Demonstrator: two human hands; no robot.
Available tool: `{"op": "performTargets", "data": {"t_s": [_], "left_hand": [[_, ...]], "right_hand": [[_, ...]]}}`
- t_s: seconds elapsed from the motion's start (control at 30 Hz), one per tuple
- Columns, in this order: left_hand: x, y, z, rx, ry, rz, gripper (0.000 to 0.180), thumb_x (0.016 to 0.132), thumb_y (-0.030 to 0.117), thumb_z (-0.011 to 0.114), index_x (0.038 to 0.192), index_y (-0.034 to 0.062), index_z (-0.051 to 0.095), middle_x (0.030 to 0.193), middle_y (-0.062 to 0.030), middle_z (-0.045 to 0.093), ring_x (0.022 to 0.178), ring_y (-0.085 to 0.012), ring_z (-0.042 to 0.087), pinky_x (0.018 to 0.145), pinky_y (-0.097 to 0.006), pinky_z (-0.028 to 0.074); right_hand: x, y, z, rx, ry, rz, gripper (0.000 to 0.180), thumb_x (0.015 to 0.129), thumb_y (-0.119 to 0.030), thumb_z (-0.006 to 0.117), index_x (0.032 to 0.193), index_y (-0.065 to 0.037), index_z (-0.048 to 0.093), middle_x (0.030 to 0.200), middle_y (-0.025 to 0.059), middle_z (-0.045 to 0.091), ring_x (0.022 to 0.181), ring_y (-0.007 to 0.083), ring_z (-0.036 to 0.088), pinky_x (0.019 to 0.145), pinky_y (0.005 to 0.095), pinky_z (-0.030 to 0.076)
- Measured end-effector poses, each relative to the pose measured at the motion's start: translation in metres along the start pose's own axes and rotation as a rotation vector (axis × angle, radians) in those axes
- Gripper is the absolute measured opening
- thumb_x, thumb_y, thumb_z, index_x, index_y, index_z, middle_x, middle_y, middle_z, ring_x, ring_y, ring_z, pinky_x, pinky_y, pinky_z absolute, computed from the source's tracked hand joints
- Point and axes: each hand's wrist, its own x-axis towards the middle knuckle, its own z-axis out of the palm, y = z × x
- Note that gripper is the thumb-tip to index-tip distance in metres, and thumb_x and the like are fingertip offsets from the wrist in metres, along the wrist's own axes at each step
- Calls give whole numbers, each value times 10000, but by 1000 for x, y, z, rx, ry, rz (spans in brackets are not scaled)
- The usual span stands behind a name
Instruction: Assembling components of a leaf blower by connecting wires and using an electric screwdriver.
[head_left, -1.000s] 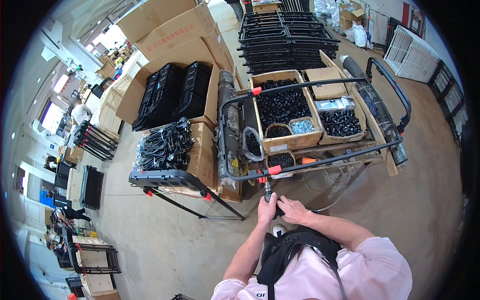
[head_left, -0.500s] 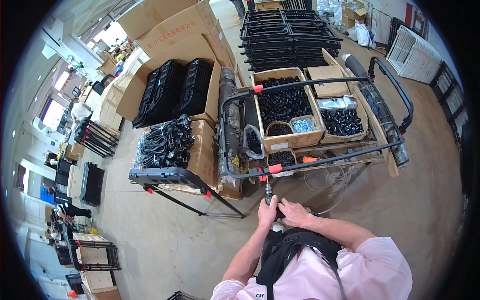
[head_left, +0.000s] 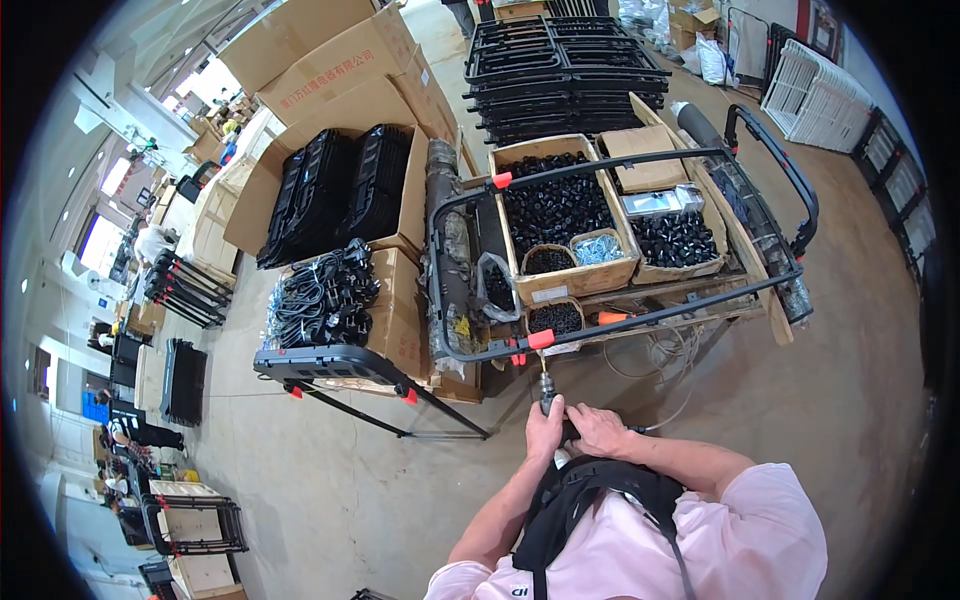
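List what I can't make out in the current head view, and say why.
Head view: most of the handle of the drill-like tool, covered by the left hand and right hand.
Head view: whether the tip of the bit touches the black frame; too small.
Head view: anything beneath the brown cardboard, which covers it.
Head view: the rest of the dark object, cut off by the lower edge.

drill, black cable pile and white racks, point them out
Drill (head_left: 547,385): head view, on its chuck.
Black cable pile (head_left: 322,298): head view, on its middle.
White racks (head_left: 816,96): head view, on their bars.
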Motion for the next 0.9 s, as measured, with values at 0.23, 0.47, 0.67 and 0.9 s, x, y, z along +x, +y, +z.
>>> {"op": "performTargets", "data": {"t_s": [0.23,0.47,0.67,0.9], "left_hand": [[-5,8,9,16,5,28,489,1002,470,688,1029,-17,658,921,-133,701,847,-221,643,796,-418,525],[-6,14,15,-28,28,30,492,1000,478,689,983,-13,650,864,-118,684,795,-215,617,752,-419,512],[0,21,11,23,13,2,492,998,478,687,993,-13,648,879,-117,693,815,-213,637,769,-410,522],[9,18,11,75,29,7,524,994,498,684,1045,-23,644,921,-163,706,855,-252,665,796,-437,531]], "right_hand": [[-6,8,-7,14,10,33,642,768,-249,811,1294,-18,525,1111,232,660,1049,449,687,895,525,576],[-3,20,-6,1,43,-13,669,760,-227,789,1316,15,508,1076,235,690,1012,433,701,874,519,580],[1,16,-8,18,-3,66,709,774,-256,797,1339,33,481,1076,275,722,1005,435,717,865,515,586],[6,14,-17,21,38,27,609,752,-224,818,1198,32,492,1011,267,719,984,440,719,837,514,588]]}}
